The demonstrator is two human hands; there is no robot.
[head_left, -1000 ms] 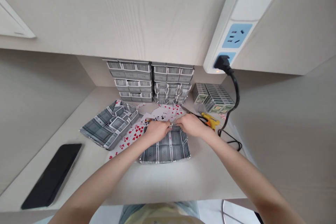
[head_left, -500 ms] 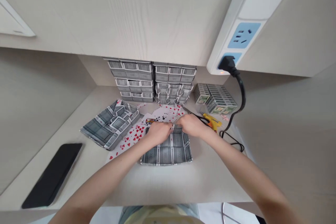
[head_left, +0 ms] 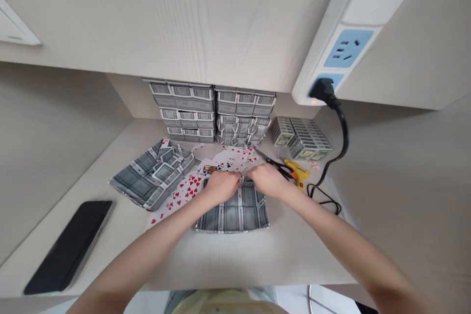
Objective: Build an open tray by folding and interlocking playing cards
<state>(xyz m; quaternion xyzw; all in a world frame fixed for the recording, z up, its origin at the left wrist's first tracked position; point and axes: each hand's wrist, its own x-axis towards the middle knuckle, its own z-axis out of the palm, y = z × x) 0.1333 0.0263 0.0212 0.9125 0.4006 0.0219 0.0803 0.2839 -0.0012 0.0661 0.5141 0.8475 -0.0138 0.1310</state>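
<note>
Pale wood panels [head_left: 221, 19] enclose the table [head_left: 294, 260], with stacked card boxes [head_left: 187, 103] at the back. I see the grey card tray [head_left: 231, 218] near the table's front edge, open side up. I have the left hand [head_left: 223, 186] and right hand [head_left: 268, 179] at its far rim — each grip closed on that edge, fingertips partly hidden. Loose playing cards [head_left: 191, 186] spread behind and left of it; black scissors [head_left: 271, 161] and a yellow glue gun [head_left: 300, 171] lie beyond my right hand — apart from the tray.
</note>
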